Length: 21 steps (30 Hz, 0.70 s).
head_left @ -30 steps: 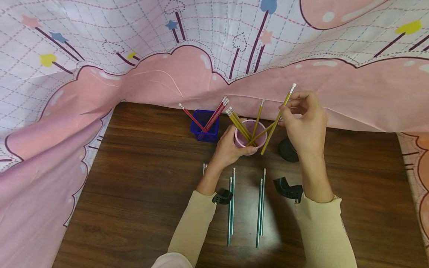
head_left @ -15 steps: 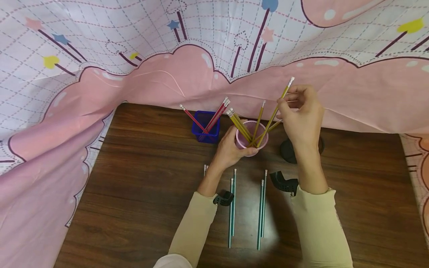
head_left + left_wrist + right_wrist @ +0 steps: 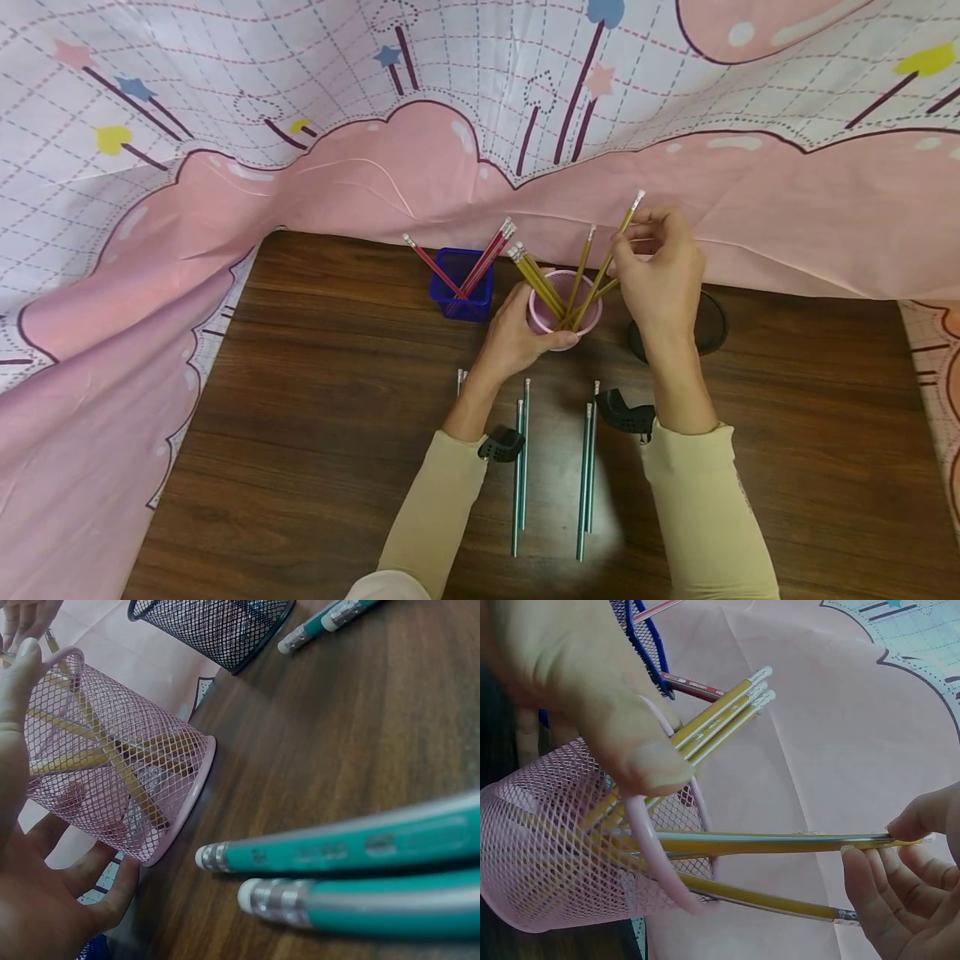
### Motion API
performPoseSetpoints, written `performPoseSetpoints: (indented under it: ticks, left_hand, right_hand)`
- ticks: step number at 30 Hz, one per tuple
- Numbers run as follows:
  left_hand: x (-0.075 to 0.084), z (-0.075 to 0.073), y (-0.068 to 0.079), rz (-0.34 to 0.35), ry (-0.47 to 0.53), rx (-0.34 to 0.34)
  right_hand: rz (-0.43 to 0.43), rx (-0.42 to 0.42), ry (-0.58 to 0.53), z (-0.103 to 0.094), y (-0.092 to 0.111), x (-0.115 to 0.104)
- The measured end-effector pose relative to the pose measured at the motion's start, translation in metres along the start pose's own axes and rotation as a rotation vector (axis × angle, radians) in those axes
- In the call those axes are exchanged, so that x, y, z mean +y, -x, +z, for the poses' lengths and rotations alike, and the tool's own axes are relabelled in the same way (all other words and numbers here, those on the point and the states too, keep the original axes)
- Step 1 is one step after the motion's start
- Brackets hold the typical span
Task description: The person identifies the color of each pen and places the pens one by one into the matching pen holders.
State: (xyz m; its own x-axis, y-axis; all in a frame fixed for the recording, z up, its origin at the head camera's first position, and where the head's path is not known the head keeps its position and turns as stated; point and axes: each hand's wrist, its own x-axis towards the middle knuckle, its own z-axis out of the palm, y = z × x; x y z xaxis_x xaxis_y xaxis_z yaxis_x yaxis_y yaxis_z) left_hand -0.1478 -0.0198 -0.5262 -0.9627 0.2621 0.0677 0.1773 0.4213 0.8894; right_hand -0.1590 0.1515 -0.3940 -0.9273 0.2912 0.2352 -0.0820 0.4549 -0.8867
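The left hand (image 3: 513, 337) wraps its fingers round the pink cup (image 3: 150, 716), seemingly light mesh. The right hand (image 3: 665, 273) pinches a yellow pencil (image 3: 630, 213) in its fingers, lower end inside the cup; it should prove light, stiff and slick, best held near its top.

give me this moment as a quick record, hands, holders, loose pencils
left hand: grips the pink mesh cup
right hand: pinches a yellow pencil near its eraser end, lower end inside the cup
pink cup contents: several more yellow pencils
blue holder: left of the cup in the head view, with red pencils in it
black mesh holder: partly behind the right arm in the head view
loose on table: teal pencils
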Motion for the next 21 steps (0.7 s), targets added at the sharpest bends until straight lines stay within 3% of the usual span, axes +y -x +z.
performPoseSetpoints:
  ticks: [10,21]
  left_hand:
    - [0.0,0.001,-0.004,0.003,0.011,0.018]
    - [0.001,0.002,-0.006,0.005,0.008,0.027]
  right_hand:
    - [0.017,-0.038,0.069,0.0,0.0,0.007]
    - [-0.005,0.027,0.067,-0.01,0.001,0.01]
